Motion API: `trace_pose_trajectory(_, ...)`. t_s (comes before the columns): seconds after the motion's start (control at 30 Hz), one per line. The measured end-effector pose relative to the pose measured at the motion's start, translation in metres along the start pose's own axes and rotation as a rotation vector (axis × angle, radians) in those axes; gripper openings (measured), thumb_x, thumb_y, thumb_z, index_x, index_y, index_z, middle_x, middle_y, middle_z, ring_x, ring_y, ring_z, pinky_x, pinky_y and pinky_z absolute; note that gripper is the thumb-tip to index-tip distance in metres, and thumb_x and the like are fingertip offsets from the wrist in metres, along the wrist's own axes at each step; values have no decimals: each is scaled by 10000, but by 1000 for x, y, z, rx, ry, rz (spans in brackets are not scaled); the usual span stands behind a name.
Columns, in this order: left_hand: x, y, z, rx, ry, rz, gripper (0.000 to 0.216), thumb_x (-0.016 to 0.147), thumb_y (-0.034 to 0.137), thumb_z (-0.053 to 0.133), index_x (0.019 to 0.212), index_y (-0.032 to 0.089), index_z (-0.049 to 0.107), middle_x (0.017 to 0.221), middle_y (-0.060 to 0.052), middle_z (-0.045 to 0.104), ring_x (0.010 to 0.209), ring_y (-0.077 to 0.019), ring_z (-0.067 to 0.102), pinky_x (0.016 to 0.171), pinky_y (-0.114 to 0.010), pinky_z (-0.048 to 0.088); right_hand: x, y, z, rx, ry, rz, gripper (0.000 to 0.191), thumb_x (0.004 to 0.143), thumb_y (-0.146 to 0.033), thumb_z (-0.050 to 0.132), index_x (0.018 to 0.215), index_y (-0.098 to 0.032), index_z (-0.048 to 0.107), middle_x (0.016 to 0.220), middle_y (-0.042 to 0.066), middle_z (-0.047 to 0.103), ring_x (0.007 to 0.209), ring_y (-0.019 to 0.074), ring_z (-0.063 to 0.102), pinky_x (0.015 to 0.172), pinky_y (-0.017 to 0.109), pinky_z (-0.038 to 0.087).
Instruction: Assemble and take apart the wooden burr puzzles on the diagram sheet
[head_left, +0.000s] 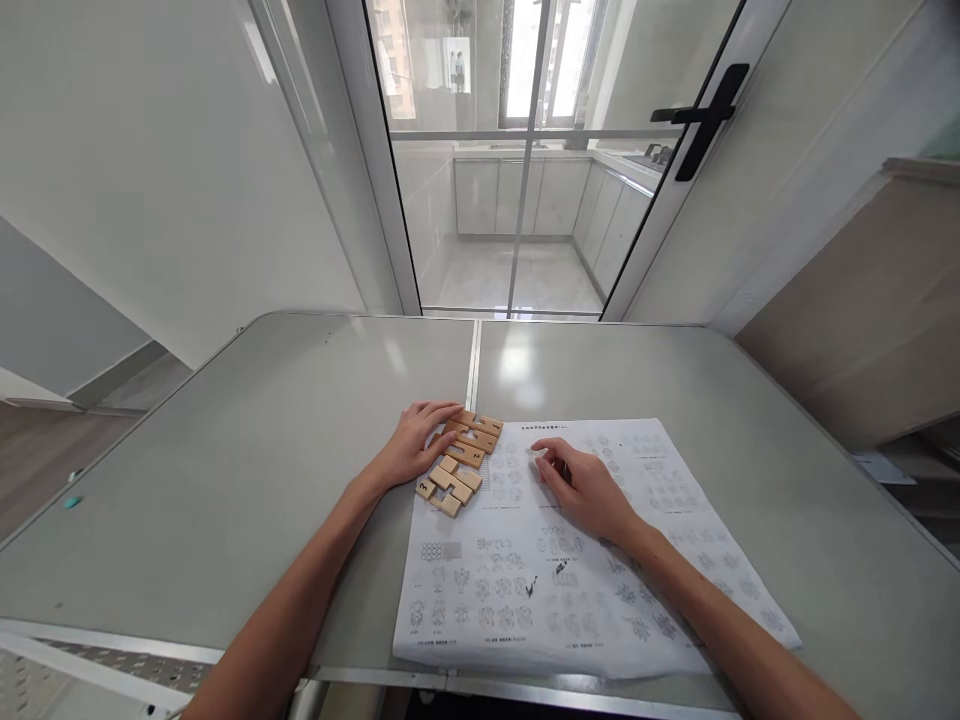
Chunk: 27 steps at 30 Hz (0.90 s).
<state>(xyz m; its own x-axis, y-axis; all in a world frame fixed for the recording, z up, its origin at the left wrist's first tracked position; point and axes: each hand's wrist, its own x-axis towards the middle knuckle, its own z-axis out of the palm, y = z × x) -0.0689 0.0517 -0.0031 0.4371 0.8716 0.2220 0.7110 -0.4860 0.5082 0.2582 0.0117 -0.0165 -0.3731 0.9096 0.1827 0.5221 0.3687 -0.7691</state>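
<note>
Several flat wooden puzzle pieces (459, 460) with printed numbers lie in a cluster at the upper left corner of a large printed sheet (592, 560) of diagrams. My left hand (414, 442) rests on the table beside the cluster, its fingers stretched over the far pieces and touching them. My right hand (581, 485) lies on the sheet to the right of the pieces, fingers curled with the tips on the paper; nothing shows in it.
The grey folding table (225, 480) has a seam (472, 360) down its middle. A glass sliding door (517, 150) with a black handle (701, 118) stands behind it. A small teal object (72, 502) sits at the table's left edge.
</note>
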Motion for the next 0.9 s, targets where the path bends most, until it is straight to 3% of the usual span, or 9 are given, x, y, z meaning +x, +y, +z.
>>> trace_pose_trajectory(0.23,2,4,2,-1,2,-27,472,1078,428,496,1528,300,557,1570,-60,592,1446,-321,486,1198,-525,386,1,0,0,-5,-2,6,260,1079,-366,453,1218,-245,636,821,0,711,661,175,618,660,324,484)
trace_pose_trajectory(0.5,11,7,6,-80,80,-170,429,1033,478,571,1412,304,672,1413,-56,705,1382,-310,554,1182,-515,430,1,-3,1,-15,-11,17,276,1088,-395,440,1208,-241,636,822,6,711,644,180,603,660,333,488)
trace_pose_trajectory(0.9,11,11,5,-135,98,-100,360,1034,469,581,1327,328,735,1326,-31,762,1283,-284,624,1128,-470,474,0,-2,1,-38,-6,13,289,1091,-411,434,1210,-249,642,839,6,719,642,182,599,658,326,486)
